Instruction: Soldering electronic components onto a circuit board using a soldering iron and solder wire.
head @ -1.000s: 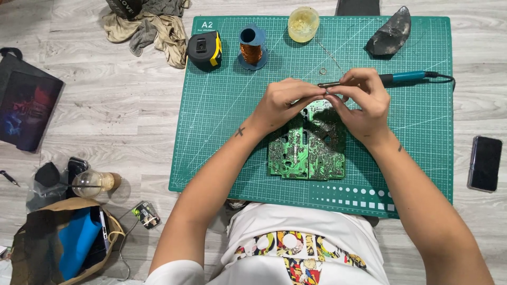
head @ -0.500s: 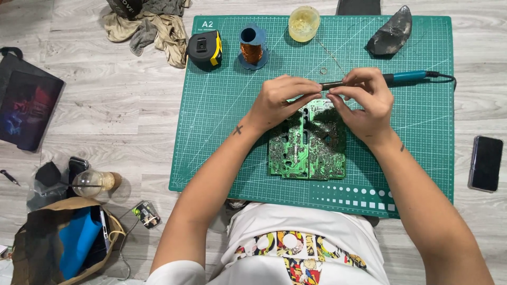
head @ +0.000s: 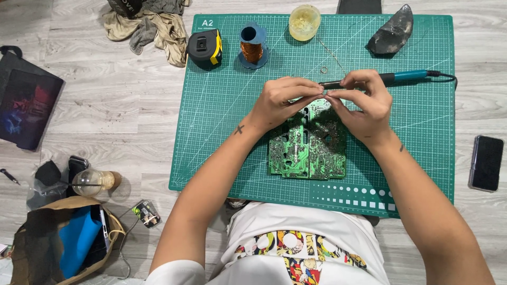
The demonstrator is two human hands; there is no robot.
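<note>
Green cutting mat (head: 222, 132) lay on the wood floor (head: 105, 105) and filled centre-right of frame, prob. to protect the floor from heat and give a flat work area. On it, centre, a green circuit board (head: 309, 150) lay solder side up, so the joints faced the person.

Both hands met just above the board's top edge. Right hand (head: 364, 108) was closed around a soldering iron (head: 391, 78) w/ teal handle, held near the tip end like a pen for fine control; its cord ran off to the right edge of the mat. Left hand (head: 282, 100) had fingers curled, tips pinched together right at the iron's tip. What it pinched was too small to tell, maybe thin wire.

Supplies sat along the mat's top edge, within reach but off the work zone: tape measure (head: 205, 47), copper wire spool (head: 252, 46), small yellowish tub (head: 304, 22), dark lump (head: 392, 31) upper right.

Off the mat: phone (head: 486, 162) at right, rags (head: 150, 26) upper left, open bag (head: 63, 243) lower left.
</note>
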